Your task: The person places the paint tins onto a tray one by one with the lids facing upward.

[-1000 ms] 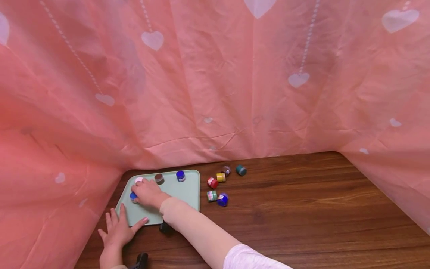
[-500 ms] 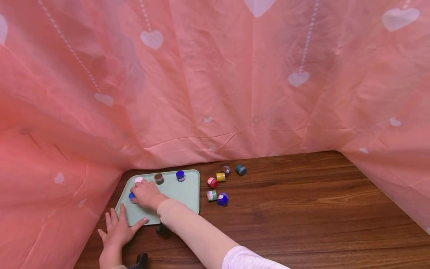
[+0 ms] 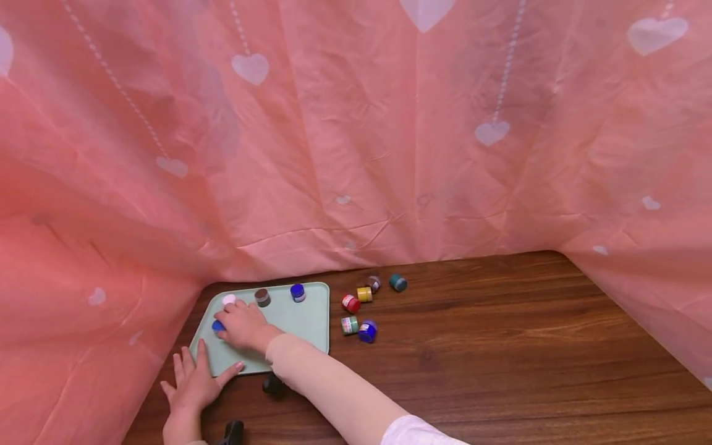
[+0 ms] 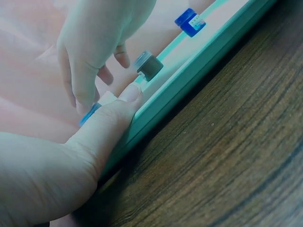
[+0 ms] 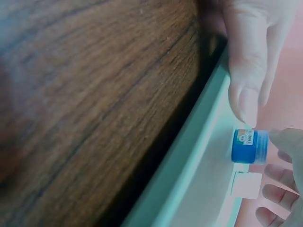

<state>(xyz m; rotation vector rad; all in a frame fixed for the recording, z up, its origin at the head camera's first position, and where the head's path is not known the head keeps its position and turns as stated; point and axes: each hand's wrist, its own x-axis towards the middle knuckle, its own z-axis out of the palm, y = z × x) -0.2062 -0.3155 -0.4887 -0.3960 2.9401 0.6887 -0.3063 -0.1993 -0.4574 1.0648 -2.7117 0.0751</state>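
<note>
My left hand (image 3: pixel 194 384) lies with fingers spread at the near left corner of the pale green tray (image 3: pixel 289 321); its thumb rests along the tray's rim. My right hand (image 3: pixel 245 324) reaches over the tray, fingers loosely bent, one fingertip right at the lid of a small blue paint jar (image 5: pixel 245 145). This jar stands upright on the tray, its label facing the right wrist camera. Behind it stands a white paint jar (image 5: pixel 247 185). Toward the tray's far edge are a brown paint jar (image 3: pixel 262 297) and a dark blue paint jar (image 3: pixel 298 293).
Right of the tray, on the wooden table (image 3: pixel 500 346), lie several paint jars: red (image 3: pixel 350 303), yellow (image 3: pixel 364 294), green (image 3: pixel 349 325), blue (image 3: pixel 368 331), purplish-brown (image 3: pixel 374 283) and teal (image 3: pixel 397 282). A pink curtain (image 3: pixel 378 154) hangs behind and along both sides.
The blue jar by my right hand has shifted slightly left, and more of its lid shows beyond the fingers. My left hand stays in place at the tray corner.
</note>
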